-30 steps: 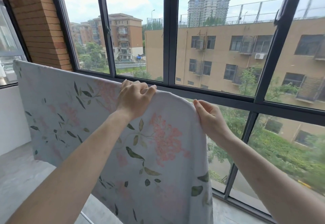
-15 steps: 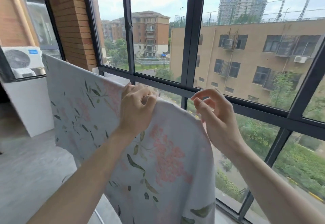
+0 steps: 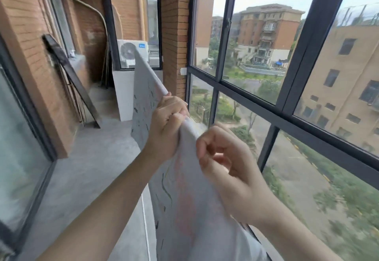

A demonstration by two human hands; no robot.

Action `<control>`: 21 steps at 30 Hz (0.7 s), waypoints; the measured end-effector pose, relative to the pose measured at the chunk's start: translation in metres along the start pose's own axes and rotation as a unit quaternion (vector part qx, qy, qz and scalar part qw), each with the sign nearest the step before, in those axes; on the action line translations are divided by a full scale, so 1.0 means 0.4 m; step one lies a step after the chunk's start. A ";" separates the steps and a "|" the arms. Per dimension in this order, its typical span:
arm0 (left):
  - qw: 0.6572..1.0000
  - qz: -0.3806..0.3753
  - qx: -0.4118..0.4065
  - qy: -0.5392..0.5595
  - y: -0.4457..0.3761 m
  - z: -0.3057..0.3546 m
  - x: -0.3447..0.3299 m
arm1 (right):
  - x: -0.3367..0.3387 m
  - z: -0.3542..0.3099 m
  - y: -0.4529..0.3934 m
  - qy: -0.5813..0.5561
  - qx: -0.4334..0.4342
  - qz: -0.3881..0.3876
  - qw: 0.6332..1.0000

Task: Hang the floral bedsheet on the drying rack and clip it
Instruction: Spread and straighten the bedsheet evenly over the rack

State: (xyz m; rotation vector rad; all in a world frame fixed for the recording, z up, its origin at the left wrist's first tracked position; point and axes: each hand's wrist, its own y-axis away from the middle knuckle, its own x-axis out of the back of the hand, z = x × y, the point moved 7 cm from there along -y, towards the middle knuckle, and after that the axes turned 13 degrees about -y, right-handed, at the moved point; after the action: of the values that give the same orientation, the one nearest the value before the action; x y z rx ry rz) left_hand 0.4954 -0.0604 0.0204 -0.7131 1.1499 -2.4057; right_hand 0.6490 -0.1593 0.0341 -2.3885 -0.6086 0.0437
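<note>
— Where is the floral bedsheet (image 3: 180,209)?

— Draped over a rail I cannot see. Its top fold runs as one long ridge from the near right foreground away toward the air-conditioner unit (image 3: 131,53) at the far end of the balcony, with both sides hanging down toward the floor (image 3: 92,168).

— And each grip?

— The left hand (image 3: 166,129) is curled tight over the fold, holding cloth. The right hand (image 3: 221,162) sits just beside the ridge with fingers curled; whether it pinches fabric, I cannot tell.
</note>
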 end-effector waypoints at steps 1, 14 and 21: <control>1.000 -0.004 0.008 -0.001 0.000 -0.002 0.002 | -0.001 0.002 -0.003 -0.009 0.005 0.001 1.000; 0.998 -0.045 0.037 0.016 0.006 0.006 0.019 | -0.009 0.029 0.022 -0.057 0.055 -0.015 0.997; 0.990 -0.122 0.076 0.003 -0.001 0.034 0.030 | 0.011 0.076 0.032 -0.089 0.076 -0.096 0.988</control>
State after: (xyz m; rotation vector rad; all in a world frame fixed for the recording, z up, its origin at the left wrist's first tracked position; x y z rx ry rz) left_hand 0.4940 -0.0750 0.0313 -0.8388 0.9144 -2.6630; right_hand 0.6527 -0.1476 0.0032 -2.1832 -0.8858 0.2143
